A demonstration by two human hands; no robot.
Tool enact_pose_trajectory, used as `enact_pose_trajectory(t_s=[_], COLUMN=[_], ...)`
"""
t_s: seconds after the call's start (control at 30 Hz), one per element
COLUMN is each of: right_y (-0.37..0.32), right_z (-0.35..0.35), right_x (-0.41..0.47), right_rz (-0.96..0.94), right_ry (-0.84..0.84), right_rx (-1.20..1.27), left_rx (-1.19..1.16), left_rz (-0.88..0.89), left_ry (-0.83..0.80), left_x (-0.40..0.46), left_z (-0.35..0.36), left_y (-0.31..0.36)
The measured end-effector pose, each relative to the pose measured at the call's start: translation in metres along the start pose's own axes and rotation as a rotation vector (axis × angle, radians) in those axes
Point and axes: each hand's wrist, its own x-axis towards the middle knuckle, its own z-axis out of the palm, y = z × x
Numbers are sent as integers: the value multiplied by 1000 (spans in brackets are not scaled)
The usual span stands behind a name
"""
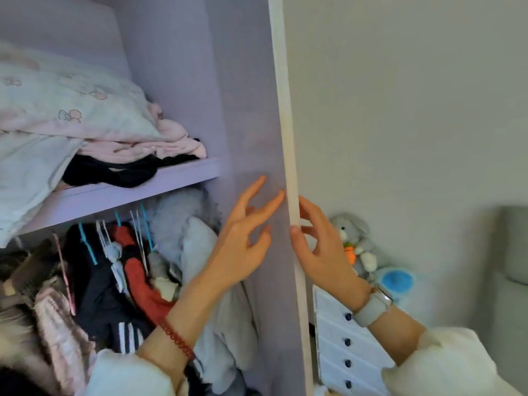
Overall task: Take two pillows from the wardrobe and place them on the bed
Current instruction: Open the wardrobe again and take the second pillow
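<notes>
The right hand (323,247) curls round the pale front edge of the wardrobe door (288,144), thumb on the near face and fingers behind it; the left hand (243,238) is spread, fingers straight and apart, its tips at or just off the lilac inner face of that door, though contact cannot be told for certain. The step in hand appears to be the handling of the door, so that neither pillow has yet been taken; the next move calls for the hands to leave the door and reach up and leftward into the wardrobe. On the upper shelf (137,184), well apart from both hands and above the left one, lies a pale printed pillow (71,110) on pink bedding (171,144); a white bundle (25,178) overhangs the shelf edge, possibly the second pillow. Hanging clothes (114,281) fill the space below; the bed (514,252) is probably the grey upholstery at the far right.
</notes>
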Motion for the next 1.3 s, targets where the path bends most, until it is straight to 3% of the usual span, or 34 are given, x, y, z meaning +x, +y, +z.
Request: enact_pose_trajectory(t_s=[0.13,0.23,0.47,0.57,0.63,0.77,1.07,1.3], right_y=[22,38,52,39,27,17,15,1], right_z=[-44,-72,-105,-91,-70,-14,160,316], right_x=[10,18,37,41,50,85,191,290], right_rz=[85,112,292,107,-29,-113,-350,-428], right_ry=[126,187,209,286,250,67,-130,-227], right_rx=[-140,-268,-468,-626,-620,-512,-379,-511], left_rx=[123,184,198,243,323,512,1122,1486], left_rz=[82,40,-10,3,10,-56,-263,-522], left_ry=[-67,-125,-201,-132,-87,21,290,156], left_x=[47,77,109,112,113,113,61,41], left_z=[45,77,101,76,48,-35,-286,-421], left_y=[-4,-5,-5,-12,-21,-44,-118,-196])
